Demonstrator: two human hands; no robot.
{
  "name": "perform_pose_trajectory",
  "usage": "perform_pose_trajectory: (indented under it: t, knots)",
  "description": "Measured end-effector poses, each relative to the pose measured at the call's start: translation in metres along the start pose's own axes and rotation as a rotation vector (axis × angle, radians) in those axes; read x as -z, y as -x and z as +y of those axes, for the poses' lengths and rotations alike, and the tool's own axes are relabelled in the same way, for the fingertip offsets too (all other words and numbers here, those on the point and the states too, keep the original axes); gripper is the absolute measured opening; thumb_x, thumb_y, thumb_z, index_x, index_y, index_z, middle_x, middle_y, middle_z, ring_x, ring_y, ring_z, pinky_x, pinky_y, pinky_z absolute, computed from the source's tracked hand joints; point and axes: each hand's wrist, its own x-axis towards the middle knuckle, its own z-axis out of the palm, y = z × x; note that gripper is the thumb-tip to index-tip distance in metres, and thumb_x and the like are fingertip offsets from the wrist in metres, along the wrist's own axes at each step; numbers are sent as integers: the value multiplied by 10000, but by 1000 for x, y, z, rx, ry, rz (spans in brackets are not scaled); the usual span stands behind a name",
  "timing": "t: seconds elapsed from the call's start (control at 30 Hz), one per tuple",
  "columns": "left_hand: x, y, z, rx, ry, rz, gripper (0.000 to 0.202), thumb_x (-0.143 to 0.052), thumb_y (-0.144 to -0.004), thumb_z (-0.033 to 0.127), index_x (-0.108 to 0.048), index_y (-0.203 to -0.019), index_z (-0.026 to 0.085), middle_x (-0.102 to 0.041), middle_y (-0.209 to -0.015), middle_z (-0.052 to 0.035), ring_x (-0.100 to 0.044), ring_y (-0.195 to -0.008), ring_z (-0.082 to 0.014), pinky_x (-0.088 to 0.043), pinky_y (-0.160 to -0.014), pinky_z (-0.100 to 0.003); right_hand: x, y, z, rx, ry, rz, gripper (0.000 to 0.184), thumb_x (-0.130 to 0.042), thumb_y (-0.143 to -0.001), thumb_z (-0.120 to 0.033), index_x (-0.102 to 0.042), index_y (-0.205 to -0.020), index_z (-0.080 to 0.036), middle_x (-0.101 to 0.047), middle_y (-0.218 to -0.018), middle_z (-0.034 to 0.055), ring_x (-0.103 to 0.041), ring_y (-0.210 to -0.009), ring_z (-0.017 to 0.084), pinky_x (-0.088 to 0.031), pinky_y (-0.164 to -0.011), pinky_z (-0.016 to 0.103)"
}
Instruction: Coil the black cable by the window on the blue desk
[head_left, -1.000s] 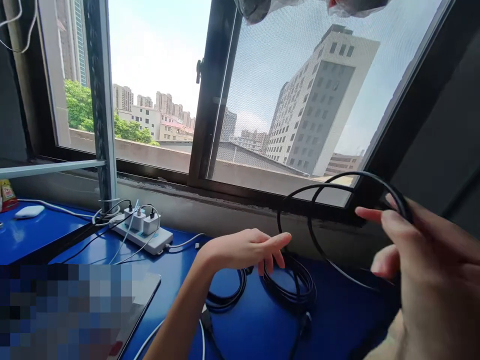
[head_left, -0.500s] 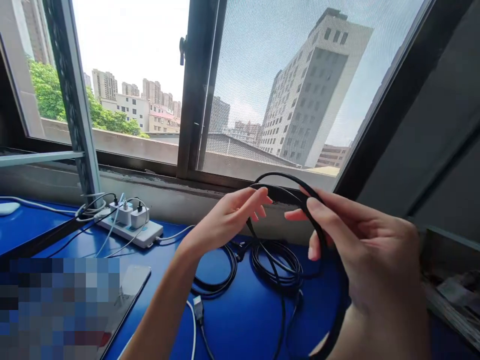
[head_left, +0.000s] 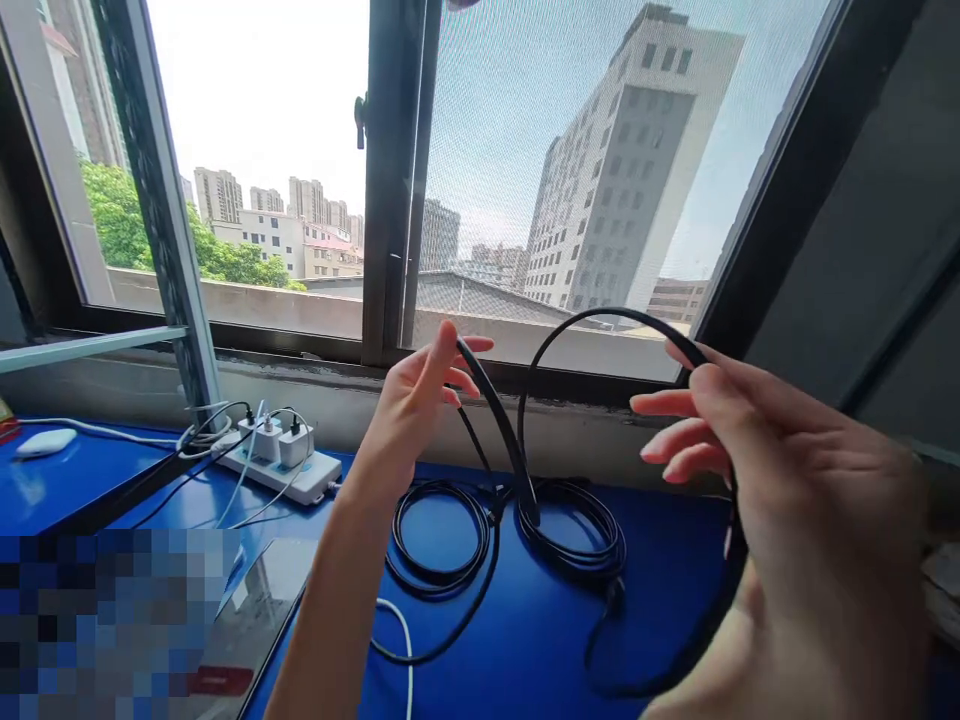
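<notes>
A long black cable point(head_left: 570, 322) arcs in the air between both hands. My left hand point(head_left: 420, 395) is raised in front of the window sill and pinches one strand of it between thumb and fingers. My right hand point(head_left: 780, 480) is close to the camera at the right and grips the cable's loop, which runs round behind the palm. Below the hands two coils of the black cable lie on the blue table point(head_left: 525, 650): a smaller coil point(head_left: 442, 535) on the left and a thicker coil point(head_left: 574, 535) on the right.
A white power strip point(head_left: 277, 465) with several chargers and white leads sits at the back left. A white cable point(head_left: 401, 640) runs along my left forearm. A flat dark device point(head_left: 262, 610) lies at the lower left. The window frame point(head_left: 390, 190) and sill stand right behind.
My left hand rose from beside the coils and took hold of a cable strand. My two hands then moved apart, spreading the loop wider. The right hand kept its grip throughout.
</notes>
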Motion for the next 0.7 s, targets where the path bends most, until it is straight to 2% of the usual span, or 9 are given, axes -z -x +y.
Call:
perform_pose_trajectory:
  t: [0.07, 0.17, 0.2, 0.27, 0.4, 0.5, 0.53, 0.6, 0.7]
  knots:
    - [-4, 2, 0, -19, -15, -51, 395, -452, -837, 492, -600, -652, 176, -535, -632, -11, -490, -608, -96, -401, -587, -208, -9, 3, 3, 12, -2, -161, 246, -629, -762, -447, -719, -855, -237, -668, -648, 14, -566, -449, 105, -450, -389, 196]
    - [-14, 5, -3, -15, 12, -119, 337, -495, -820, 464, -564, -663, 175, -480, -584, 19, -436, -560, -83, -375, -548, -202, -25, 8, 8, 16, -2, -454, 335, -647, -745, -445, -695, -1006, -241, -695, -761, 22, -630, -562, 139, -512, -460, 218]
    - [-17, 5, -4, -12, 25, -130, 330, -497, -820, 459, -554, -665, 174, -478, -587, 22, -435, -558, -83, -371, -537, -202, -29, 10, 9, 20, 6, -519, 381, -679, -719, -411, -675, -1061, -243, -699, -808, 22, -645, -609, 151, -530, -492, 226]
    - [-19, 5, -6, -27, 23, -131, 327, -503, -817, 449, -542, -648, 172, -474, -585, 23, -442, -559, -85, -371, -525, -202, -33, 12, 11, 25, 33, -569, 442, -706, -694, -328, -644, -1123, -240, -699, -882, 26, -655, -644, 158, -545, -517, 230]
    - [-11, 2, -7, -115, -120, -31, 320, -554, -787, 439, -532, -614, 170, -443, -557, 31, -406, -536, -75, -348, -504, -199, -27, 10, 9, 35, 39, -466, 345, -631, -763, -292, -659, -1096, -210, -695, -889, 51, -600, -479, 111, -506, -406, 206]
    - [-3, 1, -6, -203, -259, 160, 264, -666, -692, 418, -555, -758, 188, -496, -665, 27, -458, -627, -88, -370, -547, -197, -15, 7, 3, 55, 7, -349, 307, -634, -769, -310, -673, -1062, -227, -697, -855, 42, -547, -410, 80, -466, -347, 184]
    - [-2, 2, -6, -226, -298, 195, 320, -704, -650, 408, -560, -846, 200, -530, -744, 16, -493, -704, -103, -393, -587, -202, -11, 7, 0, 59, -5, -315, 299, -642, -764, -312, -675, -1053, -244, -698, -840, 33, -525, -388, 73, -440, -317, 178]
    - [-3, 3, -7, -222, -341, 140, 499, -741, -606, 396, -537, -1027, 223, -572, -926, -16, -525, -892, -145, -431, -700, -232, -4, 9, -7, 71, -39, -255, 284, -655, -753, -324, -680, -1032, -280, -698, -815, 17, -465, -333, 62, -357, -244, 177]
    - [-13, 6, -12, -55, -261, -179, 584, -700, -655, 431, -492, -1155, 213, -592, -1025, -56, -545, -967, -178, -446, -791, -279, -1, 17, -18, 102, -66, -132, 263, -646, -766, -359, -674, -1026, -336, -696, -778, -7, -370, -270, 42, -242, -196, 191]
